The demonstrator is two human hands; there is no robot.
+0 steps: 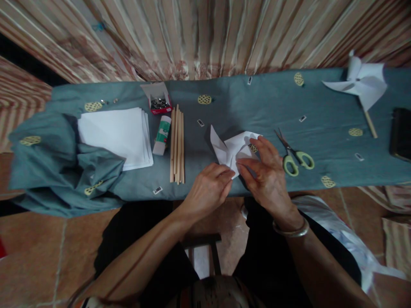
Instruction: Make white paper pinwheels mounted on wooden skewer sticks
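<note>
Between my hands is a white paper pinwheel (229, 152), its blades cut and partly folded, near the table's front edge. My left hand (212, 184) pinches its lower left side, thumb and fingers pressed together. With my right hand (265, 173) I grip the right side of the paper; the thumb and index finger are near its centre and the other fingers rest at the far right blade. A pair of green-handled scissors (294, 156) lies just right of my right hand, blades pointing away. To the left of the paper is a row of several wooden sticks (177, 145).
Left of the sticks lie a glue stick (163, 132), an opened red box of metal pins (159, 104) and a stack of white paper (115, 134). A pinwheel on a stick (362, 83) and a dark object (401, 132) lie at the right. A striped curtain (192, 38) hangs behind.
</note>
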